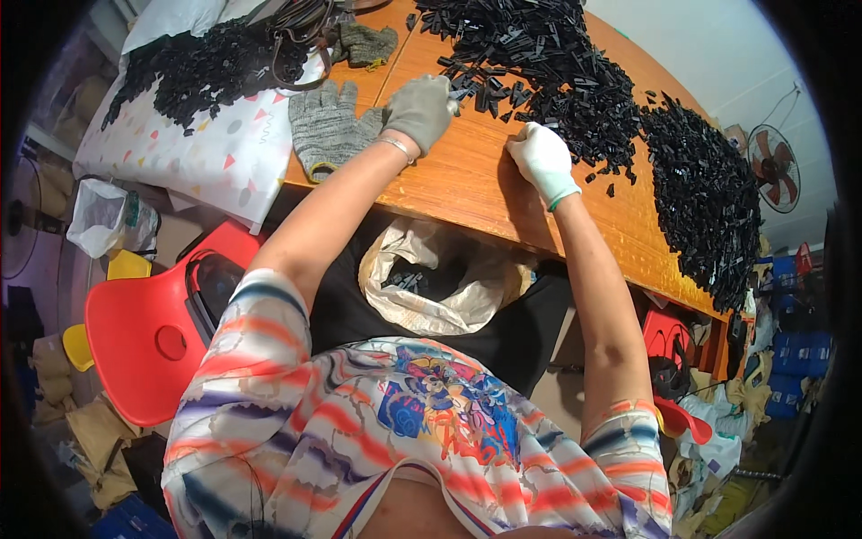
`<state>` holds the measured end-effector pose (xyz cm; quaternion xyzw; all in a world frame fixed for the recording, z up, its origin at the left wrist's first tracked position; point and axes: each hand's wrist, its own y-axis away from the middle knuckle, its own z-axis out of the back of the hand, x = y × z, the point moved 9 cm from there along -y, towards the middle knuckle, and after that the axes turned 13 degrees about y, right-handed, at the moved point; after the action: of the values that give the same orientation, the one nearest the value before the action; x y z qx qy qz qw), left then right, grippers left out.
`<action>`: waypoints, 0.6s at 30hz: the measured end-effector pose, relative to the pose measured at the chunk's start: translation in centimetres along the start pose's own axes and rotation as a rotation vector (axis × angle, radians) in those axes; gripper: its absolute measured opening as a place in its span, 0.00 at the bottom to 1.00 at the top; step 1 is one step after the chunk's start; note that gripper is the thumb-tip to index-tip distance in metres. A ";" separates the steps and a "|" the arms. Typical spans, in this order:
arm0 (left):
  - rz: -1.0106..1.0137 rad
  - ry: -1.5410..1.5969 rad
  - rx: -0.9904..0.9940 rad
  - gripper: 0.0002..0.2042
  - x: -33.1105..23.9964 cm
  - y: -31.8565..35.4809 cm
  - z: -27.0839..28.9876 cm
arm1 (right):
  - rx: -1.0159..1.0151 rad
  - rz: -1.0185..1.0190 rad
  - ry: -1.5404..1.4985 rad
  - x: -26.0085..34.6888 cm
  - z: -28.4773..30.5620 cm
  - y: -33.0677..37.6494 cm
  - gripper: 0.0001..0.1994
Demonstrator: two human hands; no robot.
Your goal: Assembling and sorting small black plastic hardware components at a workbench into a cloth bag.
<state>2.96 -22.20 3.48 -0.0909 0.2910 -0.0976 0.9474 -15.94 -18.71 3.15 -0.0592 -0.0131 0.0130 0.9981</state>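
Observation:
My left hand (420, 112), in a grey glove, is closed above the wooden table, its fingers at the near edge of a big heap of small black plastic pieces (530, 45). A small grey-blue tip shows by its fingertips, but what it belongs to is unclear. To its right my right hand (541, 162), in a white glove, is curled closed over the tabletop. Whatever its fingers may hold is hidden. Beside my left hand lies a grey knitted glove (330, 124). In front of my lap, below the table edge, an open white sack (422, 316) has some dark pieces inside.
More black pieces (705, 193) cover the table's right side, and another pile (220, 72) sits on a patterned white cloth (211, 166) at the left. A red chair (135, 332) stands left of me. A fan (774, 166) is at the far right.

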 end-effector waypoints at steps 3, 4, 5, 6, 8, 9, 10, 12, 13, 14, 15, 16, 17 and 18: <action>0.002 0.050 -0.027 0.12 0.0 -0.2 -0.3 | 0.157 -0.039 -0.413 -0.9 -0.6 1.4 0.12; 0.002 0.060 -0.050 0.11 0.0 0.0 -0.2 | 0.260 -0.081 -0.655 -1.0 -1.1 2.1 0.12; -0.001 0.058 -0.048 0.11 0.1 0.1 -0.2 | 0.294 -0.165 -0.791 -1.1 -1.2 3.0 0.11; -0.013 0.104 -0.044 0.12 0.1 0.3 -0.2 | 0.293 -0.167 -0.795 -1.0 -0.9 3.7 0.11; -0.029 0.147 -0.038 0.12 0.1 0.7 -0.1 | 0.289 -0.107 -1.049 0.1 -0.1 4.8 0.09; -0.041 0.194 -0.067 0.13 0.0 1.1 0.2 | 0.331 -0.133 -1.040 0.2 -0.1 5.2 0.08; -0.053 0.242 -0.096 0.13 0.0 1.3 0.5 | 0.328 -0.134 -1.044 0.2 -0.3 5.3 0.08; -0.035 0.377 -0.136 0.13 1.2 1.9 0.1 | 0.281 -0.072 -1.221 1.6 0.6 5.5 0.07; -0.014 0.516 -0.173 0.12 1.9 2.1 0.0 | 0.253 -0.102 -1.182 1.6 1.0 5.5 0.07; 0.055 0.673 -0.106 0.12 1.9 2.5 -0.8 | 0.253 -0.105 -1.182 1.8 1.3 5.6 0.07; 0.055 0.674 -0.102 0.12 0.9 3.3 -0.5 | 0.198 -0.093 -1.163 1.6 2.0 5.6 0.07; 0.144 1.030 0.002 0.12 0.3 4.2 -1.5 | 0.144 -0.081 -1.142 1.5 2.6 5.6 0.07; 0.235 1.381 0.105 0.12 -0.6 5.4 -2.4 | 0.104 -0.087 -1.118 1.7 3.3 5.6 0.07; 0.178 1.560 0.155 0.12 -1.8 6.2 -2.3 | 0.106 -0.082 -1.117 2.4 3.5 5.7 0.07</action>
<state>0.99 -16.03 1.13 0.0938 0.8703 -0.0772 0.4774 -13.77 -12.61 5.98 0.0073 -0.5410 0.0040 0.8410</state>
